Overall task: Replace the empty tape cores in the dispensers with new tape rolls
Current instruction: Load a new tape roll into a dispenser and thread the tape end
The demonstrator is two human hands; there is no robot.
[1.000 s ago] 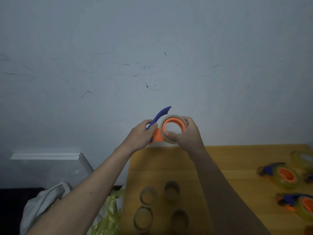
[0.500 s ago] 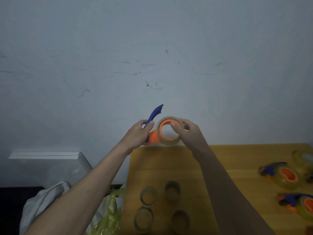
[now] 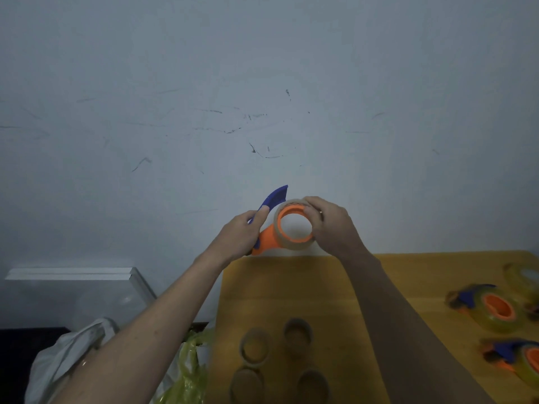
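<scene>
I hold an orange tape dispenser [image 3: 267, 240] with a blue blade arm [image 3: 275, 196] up in front of the wall, above the table's far edge. My left hand [image 3: 237, 236] grips its handle and blue arm. A tape roll [image 3: 291, 246] sits around the dispenser's orange hub, and my right hand [image 3: 332, 225] grips the roll at its right and top side. Several empty cardboard cores [image 3: 255, 345] stand on the wooden table [image 3: 408, 275] in front of me.
Two loaded dispensers [image 3: 493, 309] [image 3: 522, 363] and a loose clear roll [image 3: 523, 277] lie at the table's right side. A white bag [image 3: 67, 354] and a yellow-green bag [image 3: 191, 371] sit left of the table, beside a clear box [image 3: 73, 290].
The dispenser and both hands shifted slightly left and then steadied; my right fingers moved from the roll's front to its top and right side.
</scene>
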